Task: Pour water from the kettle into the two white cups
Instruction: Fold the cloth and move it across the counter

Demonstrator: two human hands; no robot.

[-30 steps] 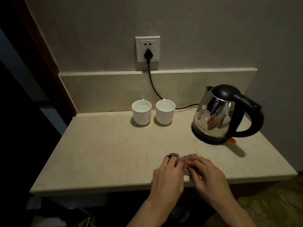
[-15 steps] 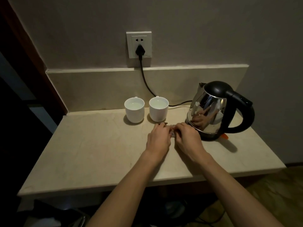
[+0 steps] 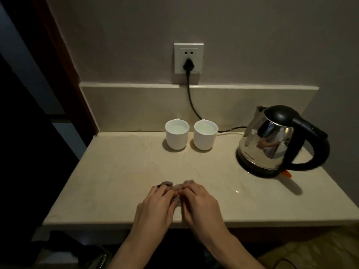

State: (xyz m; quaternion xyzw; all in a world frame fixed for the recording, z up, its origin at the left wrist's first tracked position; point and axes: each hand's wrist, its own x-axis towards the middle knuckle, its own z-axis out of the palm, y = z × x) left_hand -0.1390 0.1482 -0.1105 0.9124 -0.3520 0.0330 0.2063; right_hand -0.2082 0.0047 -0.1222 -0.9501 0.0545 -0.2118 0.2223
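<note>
Two white cups stand side by side at the back of the counter, the left cup (image 3: pixel 176 136) and the right cup (image 3: pixel 205 138), each with water in it. The steel kettle (image 3: pixel 272 140) with black lid and handle sits on its base at the right, spout toward the cups. My left hand (image 3: pixel 155 206) and my right hand (image 3: pixel 200 204) lie side by side near the front edge, both pressing down on a small greyish cloth (image 3: pixel 167 183) that is mostly hidden under my fingers. Both hands are well in front of the cups and the kettle.
The pale stone counter (image 3: pixel 116 171) ends at a raised back ledge. A black cord (image 3: pixel 191 101) runs from the wall socket (image 3: pixel 188 58) down behind the cups to the kettle base. A dark door frame stands at the left, and a wall closes the right side.
Both hands have slid the cloth back from near the cups and kettle to the front edge of the counter. Cups and kettle have not moved.
</note>
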